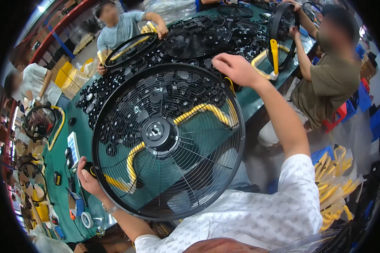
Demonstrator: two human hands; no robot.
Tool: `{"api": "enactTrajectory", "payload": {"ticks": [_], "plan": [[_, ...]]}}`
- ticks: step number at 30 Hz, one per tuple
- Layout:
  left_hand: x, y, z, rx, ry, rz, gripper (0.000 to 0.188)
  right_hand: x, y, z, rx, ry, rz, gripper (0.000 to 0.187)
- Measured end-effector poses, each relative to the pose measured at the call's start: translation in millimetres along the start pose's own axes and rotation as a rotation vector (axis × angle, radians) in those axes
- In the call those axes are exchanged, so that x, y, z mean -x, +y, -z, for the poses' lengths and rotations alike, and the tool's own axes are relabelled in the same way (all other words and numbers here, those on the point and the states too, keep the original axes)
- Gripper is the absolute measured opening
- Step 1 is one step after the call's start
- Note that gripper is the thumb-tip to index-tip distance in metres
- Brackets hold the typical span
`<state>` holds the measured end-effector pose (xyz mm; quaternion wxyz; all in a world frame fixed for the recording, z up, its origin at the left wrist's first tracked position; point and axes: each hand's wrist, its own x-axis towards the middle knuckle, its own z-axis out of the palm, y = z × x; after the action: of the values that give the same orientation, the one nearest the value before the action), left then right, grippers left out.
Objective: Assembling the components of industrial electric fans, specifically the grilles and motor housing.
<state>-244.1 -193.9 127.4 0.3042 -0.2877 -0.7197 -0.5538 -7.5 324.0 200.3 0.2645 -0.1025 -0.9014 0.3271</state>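
A large round black fan [158, 179], with a wire grille and a motor hub [159, 134] at its middle, is tilted up before me. Through the wires shows a bent yellow tube [202, 109], part of it behind the hub. My left hand [90, 182] grips the fan's lower left rim beside a black knob [89, 168], its thumb side partly hidden. At the upper right rim is my right hand [238, 71], fingers curled over the edge; their tips are partly out of sight.
Many small black parts [99, 90] cover the green table [59, 158]. More fan grilles [198, 38] lie at the back. Co-workers handle fans at far left, back and right. A white power strip [73, 145] and tape roll [87, 219] lie left; wrapped yellow tubes [335, 185] stand right.
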Motion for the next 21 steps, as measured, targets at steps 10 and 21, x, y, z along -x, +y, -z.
{"api": "enactTrajectory", "payload": {"ticks": [10, 21], "plan": [[-26, 30, -4, -0.278, -0.279, 0.259, 0.036, 21, 15, -5, -0.160, 0.114, 0.108, 0.023], [-16, 49, -5, 0.041, 0.054, 0.174, 0.027, 25, 13, -7, -0.285, 0.208, 0.101, 0.025]]}}
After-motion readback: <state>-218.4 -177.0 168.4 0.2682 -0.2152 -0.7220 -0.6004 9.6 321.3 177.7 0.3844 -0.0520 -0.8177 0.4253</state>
